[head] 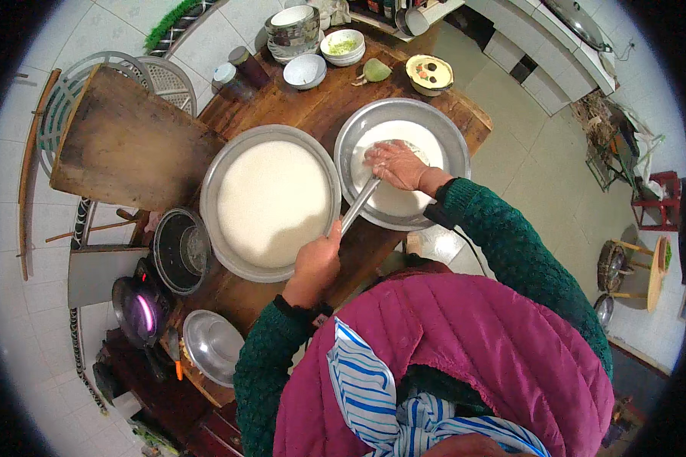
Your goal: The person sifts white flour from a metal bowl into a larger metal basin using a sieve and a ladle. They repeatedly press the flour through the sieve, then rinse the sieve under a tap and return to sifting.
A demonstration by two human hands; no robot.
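My left hand [314, 263] grips the end of a long metal handle [361, 201]. The handle reaches over the rim of the right metal basin [461, 154] to a round utensil head, perhaps a strainer [414, 149]. White liquid [397, 197] lies in that basin, around the head. My right hand [399, 164], wet with white, presses its fingers down at the utensil head, partly hiding it; whether they hold anything cannot be seen. Left of it stands a second, larger metal basin [208, 228] with much off-white liquid or fine grain [271, 194] inside.
On the wooden table [297, 114] stand stacked bowls [291, 34], two jars [246, 65], a green vegetable piece [376, 69] and a yellow enamel bowl [429, 74]. A dark pot [180, 248], a lit cooker [143, 311], an orange-handled knife [175, 354] and a steel bowl [213, 345] sit at left.
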